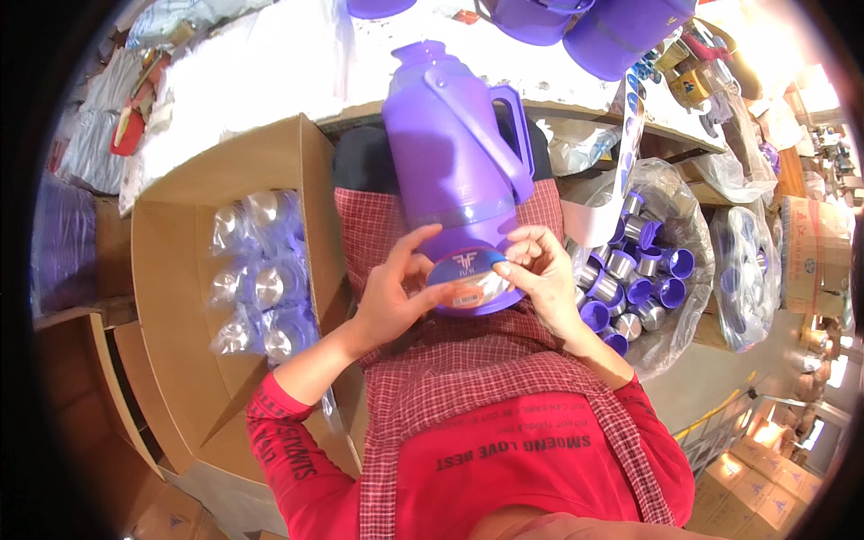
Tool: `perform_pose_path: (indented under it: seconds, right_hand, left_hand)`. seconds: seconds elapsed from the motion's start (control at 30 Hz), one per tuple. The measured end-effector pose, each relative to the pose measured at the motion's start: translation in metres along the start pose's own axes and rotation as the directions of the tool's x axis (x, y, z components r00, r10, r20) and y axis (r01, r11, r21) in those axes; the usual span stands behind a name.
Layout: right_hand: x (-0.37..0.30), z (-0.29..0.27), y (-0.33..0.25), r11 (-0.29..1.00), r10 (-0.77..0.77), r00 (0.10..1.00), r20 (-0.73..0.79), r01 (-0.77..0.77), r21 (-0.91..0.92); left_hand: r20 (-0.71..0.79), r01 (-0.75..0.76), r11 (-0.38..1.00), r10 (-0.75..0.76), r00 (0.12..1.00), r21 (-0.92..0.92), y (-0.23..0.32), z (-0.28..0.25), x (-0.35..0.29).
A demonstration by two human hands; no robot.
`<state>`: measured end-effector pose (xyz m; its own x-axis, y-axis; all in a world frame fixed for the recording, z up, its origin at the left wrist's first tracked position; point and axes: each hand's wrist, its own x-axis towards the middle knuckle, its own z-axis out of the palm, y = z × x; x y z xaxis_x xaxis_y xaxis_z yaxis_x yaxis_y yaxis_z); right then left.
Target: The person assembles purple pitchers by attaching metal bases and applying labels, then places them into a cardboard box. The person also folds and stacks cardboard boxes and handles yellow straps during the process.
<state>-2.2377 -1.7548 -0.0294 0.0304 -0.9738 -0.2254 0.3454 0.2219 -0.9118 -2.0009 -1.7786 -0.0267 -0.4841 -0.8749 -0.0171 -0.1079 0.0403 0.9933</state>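
A purple thermos jug lies across my lap, its spout pointing away toward the table and its base toward me. Its handle is on the right side. Over the base lies an oval sticker label, blue on the far part and pale silvery on the near part. My left hand has its thumb on the label's left edge, fingers curled against the jug's base. With thumb and fingertips closed together, my right hand grips the label's right edge. Whether the label is stuck down flat I cannot tell.
An open cardboard box on the left holds several plastic-wrapped steel-and-purple pieces. To the right, a clear plastic bag contains many steel-and-purple cups. A strip of labels hangs off the white table; more purple jugs stand there.
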Motion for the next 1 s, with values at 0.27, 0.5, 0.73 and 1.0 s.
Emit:
perform_pose_path:
  seconds: [0.27,0.5,0.73,1.0]
  right_hand:
    - [0.008,0.006,-0.004,0.940,-0.174,0.984,-0.028,0.158,-0.301]
    - [0.015,0.004,-0.003,0.937,-0.149,0.987,-0.057,0.123,-0.328]
    - [0.018,0.000,-0.004,0.948,-0.123,0.992,-0.031,0.108,-0.300]
    - [0.015,0.000,0.000,0.924,-0.132,0.990,-0.049,0.105,-0.368]
  left_hand:
    - [-0.134,0.037,0.999,-0.033,0.990,0.024,-0.003,-0.001,0.005]
    - [-0.139,0.108,0.992,-0.098,0.985,0.067,-0.012,-0.002,0.012]
    - [-0.134,0.118,0.993,-0.115,0.984,0.013,-0.010,0.000,0.012]
    - [-0.130,0.117,0.992,-0.111,0.985,0.041,-0.018,0.002,0.014]
